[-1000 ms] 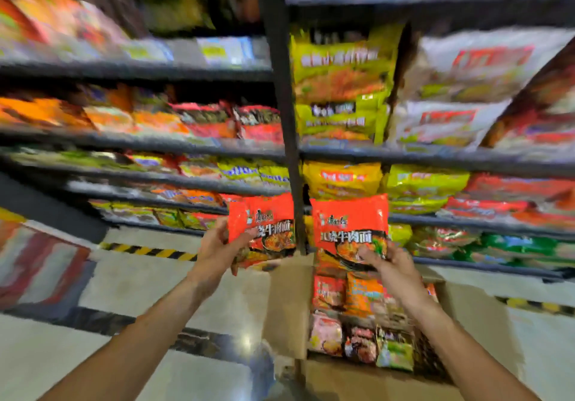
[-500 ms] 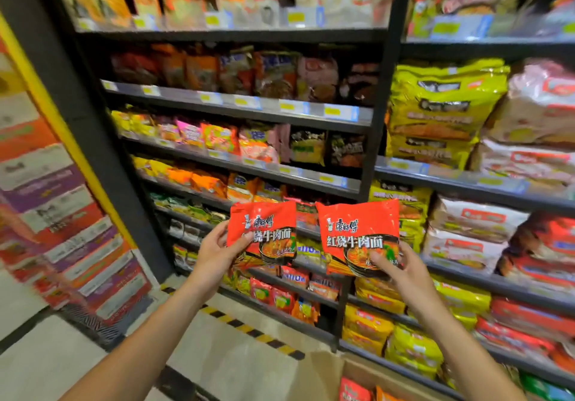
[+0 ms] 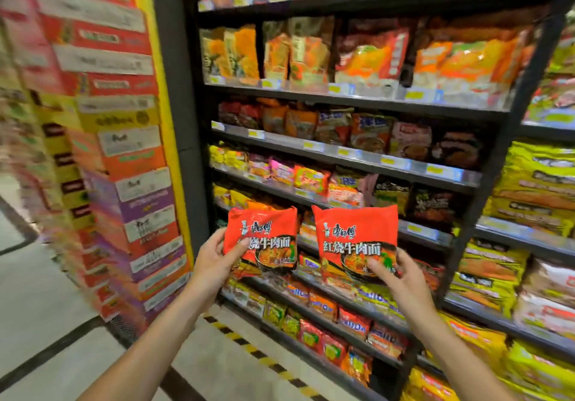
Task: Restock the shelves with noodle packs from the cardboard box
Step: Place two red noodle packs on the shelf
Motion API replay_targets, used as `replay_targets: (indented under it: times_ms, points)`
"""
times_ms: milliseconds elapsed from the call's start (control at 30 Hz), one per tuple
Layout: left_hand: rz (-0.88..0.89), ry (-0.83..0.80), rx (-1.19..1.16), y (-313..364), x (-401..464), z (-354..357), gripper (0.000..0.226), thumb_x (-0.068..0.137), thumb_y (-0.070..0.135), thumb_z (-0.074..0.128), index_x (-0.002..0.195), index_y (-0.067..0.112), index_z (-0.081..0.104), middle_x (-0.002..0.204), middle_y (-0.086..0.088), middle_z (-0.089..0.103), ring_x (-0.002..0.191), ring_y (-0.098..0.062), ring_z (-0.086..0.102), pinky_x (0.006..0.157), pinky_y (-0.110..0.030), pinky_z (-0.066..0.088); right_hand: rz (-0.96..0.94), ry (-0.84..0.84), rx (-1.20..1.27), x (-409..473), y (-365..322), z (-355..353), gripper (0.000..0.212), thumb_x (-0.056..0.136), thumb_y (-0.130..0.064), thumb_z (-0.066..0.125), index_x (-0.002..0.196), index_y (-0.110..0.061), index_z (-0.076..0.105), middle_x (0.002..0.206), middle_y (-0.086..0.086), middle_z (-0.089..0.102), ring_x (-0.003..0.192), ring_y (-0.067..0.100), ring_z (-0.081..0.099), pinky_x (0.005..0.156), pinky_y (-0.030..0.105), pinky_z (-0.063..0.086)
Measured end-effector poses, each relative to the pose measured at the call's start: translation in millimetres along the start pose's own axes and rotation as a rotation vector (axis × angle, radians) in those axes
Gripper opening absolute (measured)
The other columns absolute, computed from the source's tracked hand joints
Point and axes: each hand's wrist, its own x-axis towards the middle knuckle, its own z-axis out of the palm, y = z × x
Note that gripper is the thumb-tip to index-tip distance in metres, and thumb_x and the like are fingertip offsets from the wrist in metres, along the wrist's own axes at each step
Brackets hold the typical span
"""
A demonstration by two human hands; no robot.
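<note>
- Your left hand (image 3: 214,260) grips a red noodle pack (image 3: 261,238) by its lower left corner, thumb curled over the front of the glossy, crinkled plastic.
- Your right hand (image 3: 401,279) pinches a second red noodle pack (image 3: 356,241) at its lower right edge, fingers (image 3: 378,271) pressed on the printed bowl picture.
- Both packs are flat, roughly square pillows with sealed top seams, held upright side by side with a narrow gap between them, in front of the shelving.
- Just behind and above your hands stands a dark metal shelf unit (image 3: 351,101), its flat tiers edged with small yellow price labels.
- The tiers carry rows of soft packets in orange, red, yellow and dark wrappers, packed closely together.
- To the right of your right hand, bulkier yellow multi-pack bags (image 3: 535,189) sit on a neighbouring unit.
- To the left of your left hand rises a blurred stack of rectangular cartons (image 3: 130,182) in red, orange and purple.
- Below your forearms lies a pale, smooth floor (image 3: 40,304) with a yellow-and-black striped strip (image 3: 249,346) along the shelf base.
</note>
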Motion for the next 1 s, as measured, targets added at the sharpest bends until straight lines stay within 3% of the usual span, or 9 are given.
replay_targets:
  times_ms: [200,300,367,467,533,633,700,833,1000]
  points:
    - [0.058,0.067,-0.024,14,14,-69,0.028,0.090,0.022,0.071,0.116,0.022,0.063,0.107,-0.002,0.075,0.098,-0.017,0.073,0.084,-0.038,0.059,-0.034,-0.078,0.030,20,-15,67,0.059,0.075,-0.063,0.075,0.127,-0.039,0.058,0.126,-0.014,0.066,0.125,0.015,0.056,0.105,0.052,0.045]
    - [0.064,0.101,-0.043,11,28,-89,0.028,0.090,0.019,0.071,0.117,0.020,0.063,0.108,-0.005,0.074,0.098,-0.020,0.073,0.084,-0.038,0.060,-0.041,-0.112,0.056,32,-21,96,0.047,0.080,-0.049,0.076,0.122,-0.035,0.061,0.117,-0.013,0.071,0.118,0.014,0.061,0.103,0.049,0.048]
    - [0.072,0.104,-0.027,6,40,-100,0.028,0.090,0.020,0.071,0.117,0.020,0.063,0.107,-0.004,0.075,0.098,-0.020,0.073,0.082,-0.037,0.060,-0.050,-0.125,0.078,46,-21,113,0.040,0.083,-0.039,0.073,0.119,-0.030,0.060,0.112,-0.016,0.070,0.115,0.011,0.060,0.098,0.036,0.049]
    - [0.087,0.105,0.016,2,64,-114,0.026,0.090,0.022,0.071,0.115,0.024,0.065,0.107,-0.002,0.075,0.098,-0.019,0.072,0.083,-0.036,0.059,-0.082,-0.136,0.099,72,-18,135,0.027,0.090,-0.024,0.069,0.111,-0.032,0.055,0.105,-0.027,0.060,0.098,-0.012,0.056,0.079,0.008,0.043]
    - [0.092,0.104,0.017,-1,86,-120,0.026,0.089,0.022,0.071,0.114,0.027,0.065,0.109,-0.002,0.075,0.100,-0.020,0.072,0.086,-0.039,0.058,-0.092,-0.152,0.116,93,-16,148,0.027,0.091,-0.021,0.068,0.111,-0.032,0.054,0.101,-0.027,0.058,0.084,-0.021,0.054,0.069,0.002,0.041]
    - [0.091,0.123,0.019,-4,126,-124,0.029,0.088,0.024,0.072,0.116,0.026,0.064,0.109,-0.002,0.075,0.099,-0.021,0.072,0.088,-0.043,0.058,-0.089,-0.145,0.118,130,-10,164,0.031,0.090,-0.027,0.069,0.113,-0.034,0.050,0.104,-0.030,0.054,0.104,-0.003,0.053,0.091,0.024,0.040]
    - [0.099,0.120,0.027,-5,159,-123,0.030,0.087,0.024,0.072,0.116,0.024,0.064,0.108,-0.002,0.075,0.100,-0.022,0.072,0.086,-0.043,0.058,-0.104,-0.144,0.101,161,-6,174,0.034,0.089,-0.032,0.070,0.118,-0.036,0.052,0.111,-0.028,0.056,0.116,0.008,0.052,0.095,0.034,0.039]
    - [0.131,0.126,0.060,-2,224,-115,0.024,0.090,0.019,0.070,0.111,0.029,0.063,0.104,0.001,0.076,0.096,-0.017,0.073,0.079,-0.031,0.060,-0.112,-0.119,0.141,226,-3,190,0.066,0.091,-0.029,0.068,0.148,-0.019,0.037,0.123,-0.016,0.044,0.117,0.006,0.042,0.097,0.029,0.033]
    - [0.141,0.140,0.079,-14,301,-119,0.032,0.089,0.027,0.071,0.120,0.026,0.062,0.111,-0.001,0.074,0.100,-0.019,0.072,0.089,-0.044,0.058,-0.120,-0.105,0.108,301,7,216,0.051,0.085,-0.041,0.071,0.131,-0.026,0.053,0.122,-0.013,0.062,0.120,0.014,0.053,0.093,0.032,0.045]
